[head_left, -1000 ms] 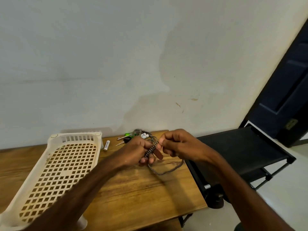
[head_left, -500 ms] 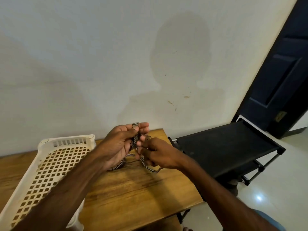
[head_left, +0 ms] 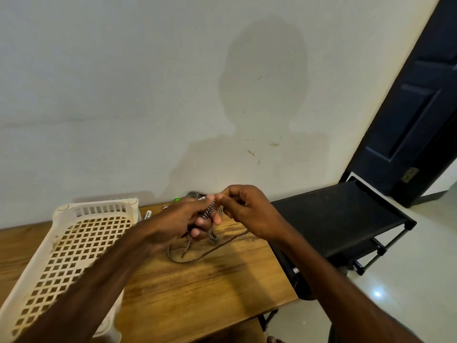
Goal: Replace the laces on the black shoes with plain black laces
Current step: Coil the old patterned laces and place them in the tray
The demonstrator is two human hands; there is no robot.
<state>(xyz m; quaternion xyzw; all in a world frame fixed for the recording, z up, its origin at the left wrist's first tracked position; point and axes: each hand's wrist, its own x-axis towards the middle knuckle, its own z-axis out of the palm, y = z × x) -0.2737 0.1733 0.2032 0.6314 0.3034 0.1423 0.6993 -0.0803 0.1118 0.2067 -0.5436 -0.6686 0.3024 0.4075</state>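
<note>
Gripping black-and-white woven cord lace (head_left: 207,212) in curled left hand (head_left: 183,221) just above brown wooden table (head_left: 197,288), prob. keeping coils bunched; pinching one strand w/ right hand (head_left: 247,211) beside it, likely guiding wraps; trailing loose tail onto tabletop.

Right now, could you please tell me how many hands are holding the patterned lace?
2. The left hand grips the bundled patterned lace over the wooden table; the right hand pinches a strand right beside it. Its loose tail lies on the tabletop.
</note>
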